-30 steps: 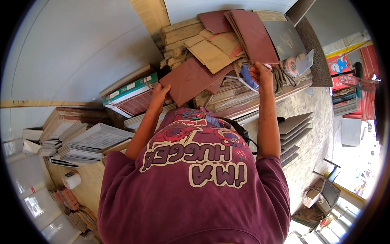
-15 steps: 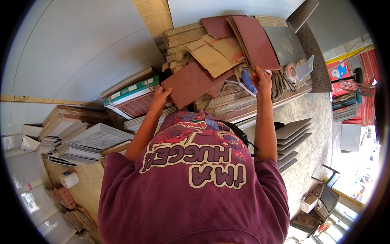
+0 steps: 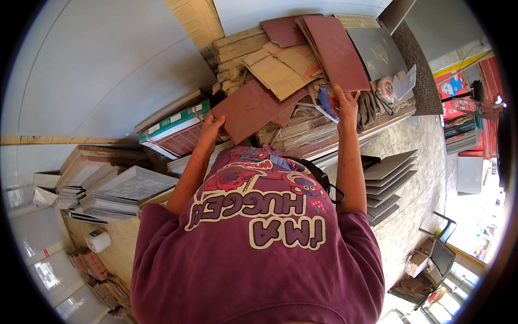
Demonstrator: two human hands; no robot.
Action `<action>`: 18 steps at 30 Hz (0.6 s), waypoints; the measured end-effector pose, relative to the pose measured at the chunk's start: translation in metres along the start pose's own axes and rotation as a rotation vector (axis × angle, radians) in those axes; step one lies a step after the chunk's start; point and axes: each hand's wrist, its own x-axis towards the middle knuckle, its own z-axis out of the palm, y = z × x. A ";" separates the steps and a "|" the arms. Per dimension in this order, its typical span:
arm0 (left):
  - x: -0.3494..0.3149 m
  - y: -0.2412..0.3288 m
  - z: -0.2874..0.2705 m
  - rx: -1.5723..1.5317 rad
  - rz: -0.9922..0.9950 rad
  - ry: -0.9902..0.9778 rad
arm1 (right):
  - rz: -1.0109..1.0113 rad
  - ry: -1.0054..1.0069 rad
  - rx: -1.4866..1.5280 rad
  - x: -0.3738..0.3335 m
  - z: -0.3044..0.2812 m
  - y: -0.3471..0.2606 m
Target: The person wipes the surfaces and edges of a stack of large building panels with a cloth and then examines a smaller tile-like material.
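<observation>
My left hand (image 3: 211, 131) pinches the left corner of a reddish-brown tile (image 3: 251, 109), which lies tilted partly under a folded piece of cardboard (image 3: 283, 75). Farther right, my right hand (image 3: 344, 108) is closed at the lower edge of another reddish-brown tile (image 3: 337, 54), the top one of a small stack; its hidden fingers cannot be fully made out. Just left of that hand sits a blue-violet item (image 3: 326, 101), partly covered. Grey-brown gloves (image 3: 369, 110) and an orange-and-white tape measure (image 3: 385, 89) lie to its right.
A dark grey tile (image 3: 377, 53) rests behind the tape measure. Left of me stand a green-and-white tile box (image 3: 175, 121) and stacks of pale tiles (image 3: 118, 191). Grey tiles (image 3: 391, 173) fan out at my right, above the floor. A chair (image 3: 440, 254) stands at lower right.
The view has shifted slightly. My right hand's fingers have shifted a little along the edge of the stacked tile; my left hand keeps its hold on the other tile's corner.
</observation>
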 end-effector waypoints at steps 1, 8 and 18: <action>-0.001 0.002 0.001 0.001 0.003 0.004 | -0.004 -0.011 -0.013 0.003 0.000 0.002; -0.005 0.004 0.004 -0.009 0.014 0.016 | -0.023 0.009 0.012 0.010 0.006 0.007; -0.002 -0.004 0.001 0.005 -0.005 0.026 | -0.028 -0.095 0.117 -0.007 -0.006 0.016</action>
